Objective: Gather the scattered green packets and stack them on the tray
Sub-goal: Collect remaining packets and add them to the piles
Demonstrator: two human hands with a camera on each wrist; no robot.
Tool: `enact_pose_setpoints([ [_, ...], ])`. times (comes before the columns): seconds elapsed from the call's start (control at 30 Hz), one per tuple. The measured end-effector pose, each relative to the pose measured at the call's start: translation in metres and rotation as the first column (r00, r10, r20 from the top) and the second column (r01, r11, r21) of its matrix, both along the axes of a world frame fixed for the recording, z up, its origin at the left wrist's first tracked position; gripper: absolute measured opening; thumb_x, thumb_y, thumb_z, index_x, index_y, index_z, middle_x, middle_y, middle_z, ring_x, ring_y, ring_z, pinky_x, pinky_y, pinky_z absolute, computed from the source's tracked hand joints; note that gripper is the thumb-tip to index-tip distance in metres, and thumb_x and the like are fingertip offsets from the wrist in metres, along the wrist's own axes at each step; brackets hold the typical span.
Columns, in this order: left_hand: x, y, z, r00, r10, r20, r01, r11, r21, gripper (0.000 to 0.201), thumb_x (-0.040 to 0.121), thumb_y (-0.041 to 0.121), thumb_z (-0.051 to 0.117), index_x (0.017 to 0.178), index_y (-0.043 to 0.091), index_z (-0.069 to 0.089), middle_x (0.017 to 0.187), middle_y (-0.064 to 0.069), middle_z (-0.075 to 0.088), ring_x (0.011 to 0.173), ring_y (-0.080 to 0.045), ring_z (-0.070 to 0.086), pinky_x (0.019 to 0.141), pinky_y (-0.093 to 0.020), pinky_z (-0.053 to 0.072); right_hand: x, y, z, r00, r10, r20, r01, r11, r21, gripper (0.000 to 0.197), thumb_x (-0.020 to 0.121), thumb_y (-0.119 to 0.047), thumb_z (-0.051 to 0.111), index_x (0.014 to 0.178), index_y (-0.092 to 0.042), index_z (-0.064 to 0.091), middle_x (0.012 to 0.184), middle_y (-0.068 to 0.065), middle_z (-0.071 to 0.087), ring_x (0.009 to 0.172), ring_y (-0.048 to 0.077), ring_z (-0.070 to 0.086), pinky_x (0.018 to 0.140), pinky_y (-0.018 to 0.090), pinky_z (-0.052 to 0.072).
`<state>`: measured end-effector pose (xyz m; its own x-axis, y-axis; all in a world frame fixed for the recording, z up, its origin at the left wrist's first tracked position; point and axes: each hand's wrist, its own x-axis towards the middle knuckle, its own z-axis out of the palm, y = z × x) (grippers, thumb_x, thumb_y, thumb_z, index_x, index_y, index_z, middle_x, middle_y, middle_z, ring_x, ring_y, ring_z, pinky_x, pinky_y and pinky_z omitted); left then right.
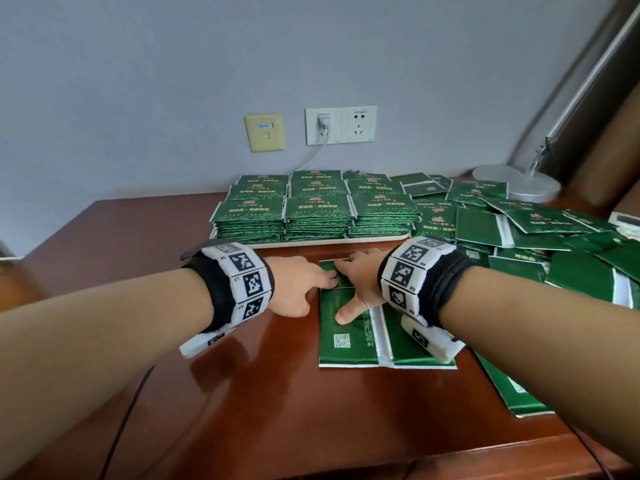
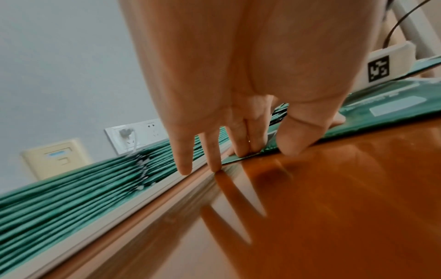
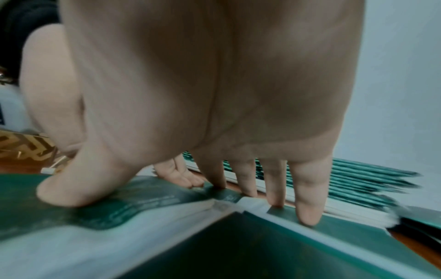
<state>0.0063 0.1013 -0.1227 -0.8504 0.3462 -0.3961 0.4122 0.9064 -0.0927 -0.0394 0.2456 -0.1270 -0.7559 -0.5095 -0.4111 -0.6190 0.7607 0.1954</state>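
Both hands (image 1: 298,282) (image 1: 360,278) fingers-down on flat green pkt (image 1: 346,327)

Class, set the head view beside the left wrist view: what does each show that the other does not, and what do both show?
Only the head view shows the loose heap of packets at the right, the lamp base and both forearms with marker bands. Only the left wrist view shows, from below, the left hand with its fingers on the near packet's edge, and their reflection in the tabletop. Both show the stacked packets on the tray, the wall sockets and the brown table.
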Motion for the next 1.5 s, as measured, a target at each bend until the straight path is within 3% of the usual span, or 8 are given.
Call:
enact_pose_setpoints([
  [0.17,0.014,-0.041,-0.002,0.997,0.077,0.005,-0.077,0.997,0.011,0.073,0.084,0.016,0.051,0.150,0.031,0.024,0.147,0.007,0.040,0.125,-0.018,0.040,0.101,-0.038,0.042,0.009,-0.038,-0.006,0.998,0.054,-0.024,-0.054,0.999,-0.004,0.112,0.069,-0.081,0.052,0.152,-0.015,0.013,0.146,0.013,0.034,0.131,0.035,0.037,0.102,0.049,0.038],
  [0.33,0.021,-0.073,0.005,0.983,0.186,0.006,-0.184,0.978,-0.100,0.072,0.087,0.014,0.045,0.150,0.040,0.019,0.158,0.010,0.021,0.143,-0.022,0.021,0.115,-0.039,0.026,0.030,-0.077,-0.011,0.993,-0.069,-0.098,0.069,0.998,-0.008,0.109,0.075,-0.084,0.034,0.151,-0.007,0.015,0.145,0.020,0.030,0.132,0.039,0.030,0.104,0.048,0.030],
  [0.5,0.023,-0.079,0.013,0.929,0.353,-0.109,-0.357,0.934,-0.019,0.057,0.098,0.036,0.039,0.150,0.016,0.027,0.148,-0.008,0.041,0.132,-0.025,0.043,0.107,-0.034,0.038,0.034,-0.077,0.020,0.996,0.069,-0.058,-0.071,0.997,-0.034,0.058,0.103,-0.048,0.020,0.124,-0.007,0.054,0.132,0.014,0.052,0.121,0.028,0.050,0.092,0.036,0.040],
  [0.67,0.031,-0.063,0.009,0.888,0.456,-0.055,-0.459,0.884,-0.090,0.081,0.082,0.073,0.048,0.123,0.003,0.052,0.117,-0.010,0.061,0.091,-0.022,0.058,0.061,-0.027,0.046,0.025,-0.068,0.040,0.982,0.152,-0.116,-0.141,0.985,0.100,0.028,0.098,-0.023,0.047,0.122,-0.011,0.055,0.101,0.006,0.061,0.087,0.022,0.060,0.068,0.025,0.047],
  [0.87,0.036,-0.057,0.007,0.871,0.492,-0.013,-0.489,0.863,-0.123,0.069,0.074,0.064,0.067,0.105,0.010,0.040,0.074,0.003,0.046,0.057,-0.010,0.042,0.040,-0.017,0.030,0.017,-0.076,0.027,0.958,0.288,0.007,-0.288,0.958,0.008,0.079,0.081,-0.037,0.072,0.145,-0.013,0.033,0.140,0.005,0.045,0.124,0.023,0.048,0.094,0.031,0.041],
  [1.1,0.033,-0.061,0.012,0.875,0.479,-0.068,-0.483,0.873,-0.066,0.086,0.070,0.047,0.080,0.132,0.007,0.037,0.121,-0.006,0.058,0.103,-0.023,0.059,0.089,-0.036,0.052,0.004,-0.075,0.020,0.978,0.208,-0.027,-0.204,0.973,0.110,0.086,0.066,-0.067,0.071,0.127,-0.010,0.050,0.120,0.006,0.058,0.111,0.028,0.053,0.089,0.042,0.047],
  [1.27,0.028,-0.069,0.014,0.889,0.404,-0.217,-0.409,0.912,0.026,0.063,0.077,0.030,0.078,0.125,0.011,0.042,0.115,-0.006,0.060,0.099,-0.025,0.060,0.085,-0.041,0.053,-0.005,-0.071,0.017,0.988,0.119,-0.099,-0.111,0.990,0.088,0.074,0.061,-0.076,0.067,0.096,-0.010,0.063,0.088,0.001,0.065,0.090,0.025,0.060,0.082,0.039,0.050],
  [1.5,0.020,-0.072,0.015,0.885,0.304,-0.351,-0.299,0.952,0.072,0.030,0.087,0.011,0.059,0.115,0.014,0.046,0.106,-0.004,0.053,0.093,-0.024,0.056,0.074,-0.038,0.049,-0.016,-0.060,0.029,0.980,-0.042,-0.195,0.012,0.989,-0.150,0.020,0.077,-0.030,0.072,0.079,-0.012,0.063,0.071,0.001,0.062,0.061,0.021,0.059,0.047,0.022,0.043],
])
